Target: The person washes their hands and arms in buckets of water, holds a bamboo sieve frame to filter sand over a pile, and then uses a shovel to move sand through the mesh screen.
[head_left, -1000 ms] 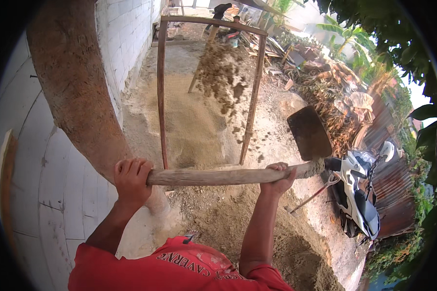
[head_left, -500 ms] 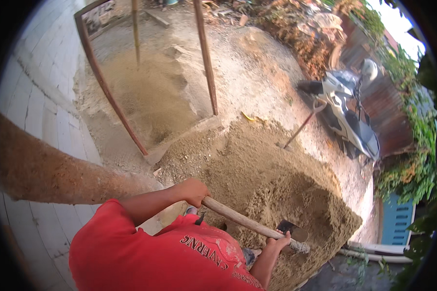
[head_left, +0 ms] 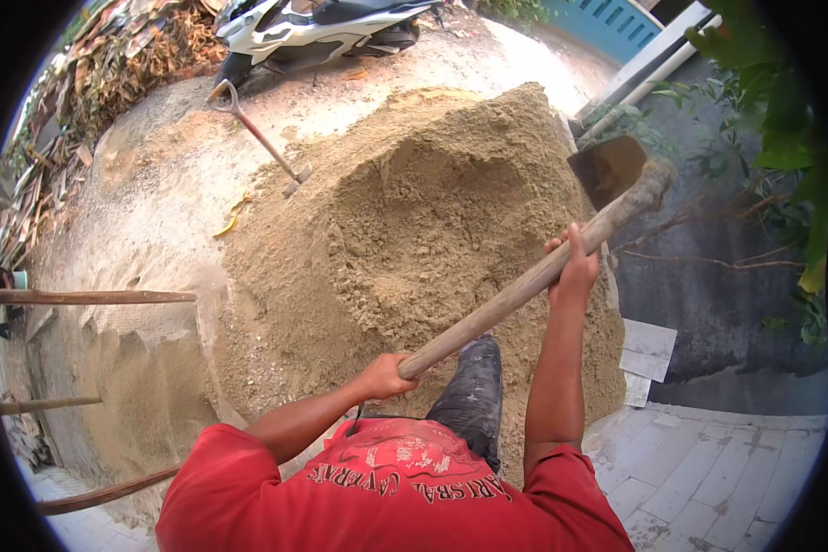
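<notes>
Both my hands grip a hoe [head_left: 489, 311] with a thick wooden handle and a flat metal blade [head_left: 607, 170]. My left hand [head_left: 384, 375] is closed round the butt end, close to my body. Farther up the handle, toward the head, my right hand [head_left: 575, 270] wraps round the wood. The blade is raised at the far right edge of a sand pile [head_left: 414, 216], against a dark grey surface beyond. A broad hollow is dug into the pile in front of me. My leg [head_left: 469, 391] in dark trousers stands at its near side.
A shovel [head_left: 262, 143] stands in the pile's far left edge. Behind it is a parked white motorbike [head_left: 313, 32]. Wooden poles [head_left: 92, 297] frame finer sand at left. Leafy branches [head_left: 745, 248] hang at right, above pale paving [head_left: 699, 469]. Dry debris [head_left: 129, 64] lies far left.
My view has swung to the right, so the motorbike and shovel now appear at upper left. The hoe's head has risen from low by the sand to the pile's right edge; both hands keep hold.
</notes>
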Available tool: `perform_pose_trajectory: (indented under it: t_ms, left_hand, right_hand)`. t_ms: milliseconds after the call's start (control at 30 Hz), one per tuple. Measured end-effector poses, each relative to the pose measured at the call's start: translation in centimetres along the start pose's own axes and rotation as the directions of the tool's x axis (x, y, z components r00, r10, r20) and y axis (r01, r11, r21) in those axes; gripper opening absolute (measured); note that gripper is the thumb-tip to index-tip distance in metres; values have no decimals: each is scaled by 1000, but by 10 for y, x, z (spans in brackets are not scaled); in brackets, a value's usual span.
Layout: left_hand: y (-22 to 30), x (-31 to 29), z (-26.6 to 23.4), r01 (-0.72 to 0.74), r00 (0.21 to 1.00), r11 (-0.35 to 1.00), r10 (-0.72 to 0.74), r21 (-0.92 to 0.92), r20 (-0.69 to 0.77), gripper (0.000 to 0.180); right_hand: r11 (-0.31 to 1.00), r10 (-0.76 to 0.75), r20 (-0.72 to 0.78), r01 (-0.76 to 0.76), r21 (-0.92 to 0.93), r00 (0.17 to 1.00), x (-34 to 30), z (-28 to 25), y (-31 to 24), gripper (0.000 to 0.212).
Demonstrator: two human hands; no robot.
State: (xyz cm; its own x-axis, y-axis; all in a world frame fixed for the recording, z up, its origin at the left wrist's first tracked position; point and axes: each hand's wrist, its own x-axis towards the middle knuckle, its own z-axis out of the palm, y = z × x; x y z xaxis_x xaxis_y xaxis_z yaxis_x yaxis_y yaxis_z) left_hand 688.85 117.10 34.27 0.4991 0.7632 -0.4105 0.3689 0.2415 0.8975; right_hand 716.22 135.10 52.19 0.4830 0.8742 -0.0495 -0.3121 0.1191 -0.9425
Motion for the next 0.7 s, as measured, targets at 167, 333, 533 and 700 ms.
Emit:
perform_pose_trajectory:
  t_ms: [167,333,533,700]
  left_hand:
    - [112,212,-8,-52,956,998,55,18,-287,44]
    - [58,257,-14,154,908,979,-194,-135,-372,43]
    - [0,175,36,482,813,653,-581,-585,21,30]
    - [0,128,73,494,825,579,-548,-649,139,30]
  right_hand:
    - [964,-128,82,144,-223,988,150,35,28,45]
    - [900,164,86,-113,-422,983,226,57,171,35]
    - [492,665,-79,-516,-702,742,138,-7,361,31]
    - [425,848,-59,-742,-518,527,82,-66,387,25]
